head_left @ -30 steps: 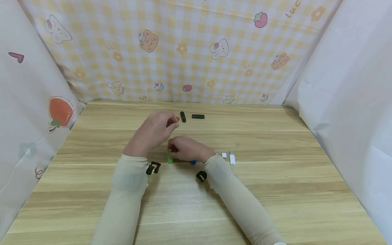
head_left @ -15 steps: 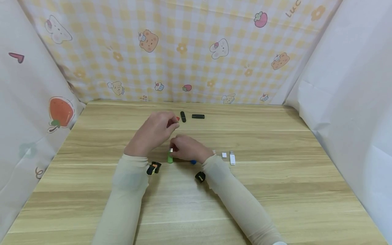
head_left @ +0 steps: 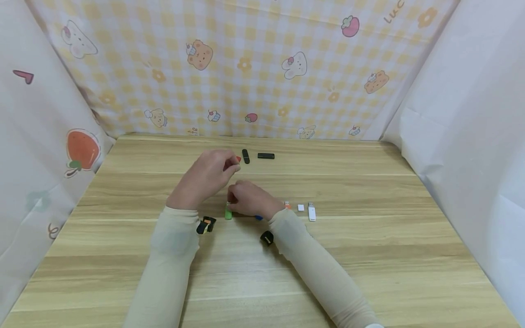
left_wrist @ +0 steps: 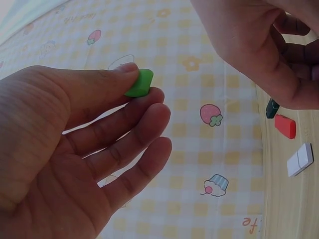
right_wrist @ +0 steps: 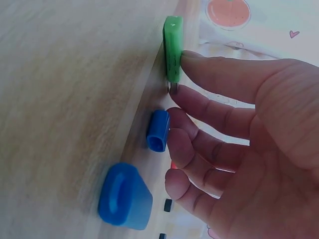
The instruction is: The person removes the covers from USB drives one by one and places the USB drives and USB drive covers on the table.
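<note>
In the left wrist view, my left hand [left_wrist: 75,134] pinches a small green cap [left_wrist: 142,82] between thumb and index finger. It hovers above the table. My right hand [head_left: 253,199] is low over the wood, thumb and index fingertip at a green USB stick [right_wrist: 173,47] that lies there with its metal plug [right_wrist: 174,87] bare. Thumb and index stand apart at its plug end, without closing round it. Under the other fingers are a blue cap [right_wrist: 158,130] and a blue USB stick body [right_wrist: 124,196], both on the table.
Right of the right hand lie an orange USB stick [head_left: 287,205], a white cap [head_left: 301,207] and a white USB stick [head_left: 312,212]. Farther back are two black USB sticks, one upright [head_left: 245,156] and one crosswise [head_left: 266,156], beside a red piece [left_wrist: 285,126]. A checked curtain [head_left: 246,82] hangs behind the table.
My right hand has shifted slightly right along the green USB stick, and the orange USB stick has come into sight beside the wrist. The left hand stays almost still.
</note>
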`<state>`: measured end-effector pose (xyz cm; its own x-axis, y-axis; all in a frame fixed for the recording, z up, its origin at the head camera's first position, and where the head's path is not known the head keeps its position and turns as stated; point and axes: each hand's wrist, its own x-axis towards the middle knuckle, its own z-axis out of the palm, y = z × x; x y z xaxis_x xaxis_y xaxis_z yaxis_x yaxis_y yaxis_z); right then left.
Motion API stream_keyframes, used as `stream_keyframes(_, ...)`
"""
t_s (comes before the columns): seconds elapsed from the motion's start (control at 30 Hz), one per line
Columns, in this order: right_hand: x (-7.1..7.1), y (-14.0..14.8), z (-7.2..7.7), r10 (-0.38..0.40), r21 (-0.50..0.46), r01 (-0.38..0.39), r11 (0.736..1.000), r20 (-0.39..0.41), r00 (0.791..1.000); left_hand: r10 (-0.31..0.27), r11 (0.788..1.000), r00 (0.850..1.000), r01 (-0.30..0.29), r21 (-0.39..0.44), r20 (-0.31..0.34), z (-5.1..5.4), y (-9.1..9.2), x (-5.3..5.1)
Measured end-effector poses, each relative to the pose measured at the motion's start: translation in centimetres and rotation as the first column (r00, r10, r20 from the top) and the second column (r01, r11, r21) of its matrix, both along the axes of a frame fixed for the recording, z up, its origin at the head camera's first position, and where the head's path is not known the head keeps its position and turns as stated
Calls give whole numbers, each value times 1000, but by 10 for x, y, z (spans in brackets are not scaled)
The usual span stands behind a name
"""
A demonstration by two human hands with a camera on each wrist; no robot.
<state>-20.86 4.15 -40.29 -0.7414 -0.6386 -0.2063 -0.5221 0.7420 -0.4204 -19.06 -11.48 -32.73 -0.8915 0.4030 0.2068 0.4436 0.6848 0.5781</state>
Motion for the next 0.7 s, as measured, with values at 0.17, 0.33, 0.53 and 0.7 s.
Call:
stream_keyframes(0.17, -3, 4, 4, 4, -70, -3, 998, 10, 1000, 11, 1000, 1000, -11, -9, 26, 0, -1, 0)
stream_keyframes(0.33, -6, 16, 17, -37, -175, 38, 984, 8, 999, 44, 998, 993, -38, -52, 112, -2, -3, -1)
stream_keyframes(0.53, -8, 33, 37, -70, -193, 65, 979, -20, 997, 43, 990, 965, -6, -144, 257, -10, -7, -7)
stream_keyframes(0.7, -10, 45, 45, -92, -206, 79, 975, -53, 994, 41, 978, 939, 32, -207, 340, -16, -11, -9)
